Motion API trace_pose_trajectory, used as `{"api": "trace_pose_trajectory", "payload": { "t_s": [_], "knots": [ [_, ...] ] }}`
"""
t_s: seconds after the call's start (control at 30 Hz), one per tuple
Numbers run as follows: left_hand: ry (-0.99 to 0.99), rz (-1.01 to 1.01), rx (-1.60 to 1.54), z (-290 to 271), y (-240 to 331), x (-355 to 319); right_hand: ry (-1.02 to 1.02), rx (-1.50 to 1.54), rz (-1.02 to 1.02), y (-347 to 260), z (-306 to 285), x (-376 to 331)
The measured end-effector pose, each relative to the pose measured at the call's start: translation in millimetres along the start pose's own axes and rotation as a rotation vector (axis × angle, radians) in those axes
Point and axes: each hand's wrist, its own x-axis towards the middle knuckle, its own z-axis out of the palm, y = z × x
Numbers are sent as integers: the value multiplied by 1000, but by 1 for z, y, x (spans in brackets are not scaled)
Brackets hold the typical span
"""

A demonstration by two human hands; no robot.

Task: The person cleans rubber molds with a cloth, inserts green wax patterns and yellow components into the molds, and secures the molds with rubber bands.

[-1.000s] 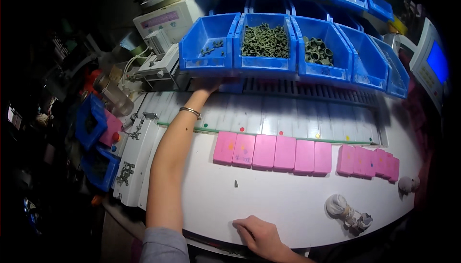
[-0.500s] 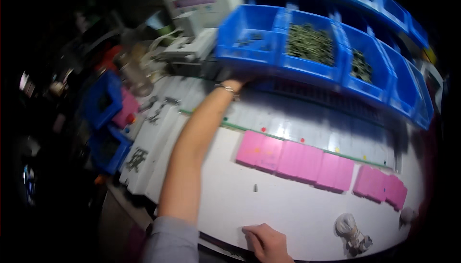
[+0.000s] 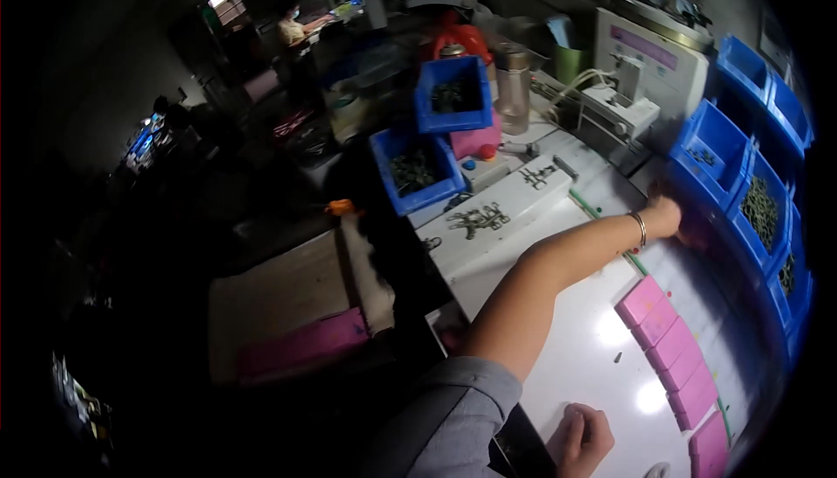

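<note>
a: since the earlier frame the view has swung to the left, so now the blue bins (image 3: pixel 757 203) sit at the far right edge and the row of pink trays (image 3: pixel 671 347) runs down the right side.

b: and the left hand (image 3: pixel 667 215)?

a: it is stretched far out, at the foot of the bins, just under the nearest one. the fingers point away to the right, into shadow; i cannot tell if they are spread or pinching something.

b: the right hand (image 3: pixel 582 436)?

a: it rests near the body on the white table (image 3: pixel 602 330), fingers curled loosely, holding nothing i can see. the left hand is much nearer to the bins; the pink trays lie between the two hands, their row running near to far.
</note>
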Motion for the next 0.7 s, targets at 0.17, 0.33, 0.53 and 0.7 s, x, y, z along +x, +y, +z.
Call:
{"api": "trace_pose_trajectory", "payload": {
  "t_s": [0.17, 0.33, 0.53, 0.7],
  "knots": [
    [-1083, -394, -341, -84, 5, 19, 2, -12, 10, 8, 9, 0],
    [-1078, -564, -486, -230, 2, 33, 30, 81, 5, -10, 15, 2],
    [-1223, -743, -510, -405, -9, 31, 126, 46, 45, 4, 12, 4],
    [-1052, -1083, 33, -541, -54, 4, 77, -11, -18, 3, 22, -1]
  ]
}}
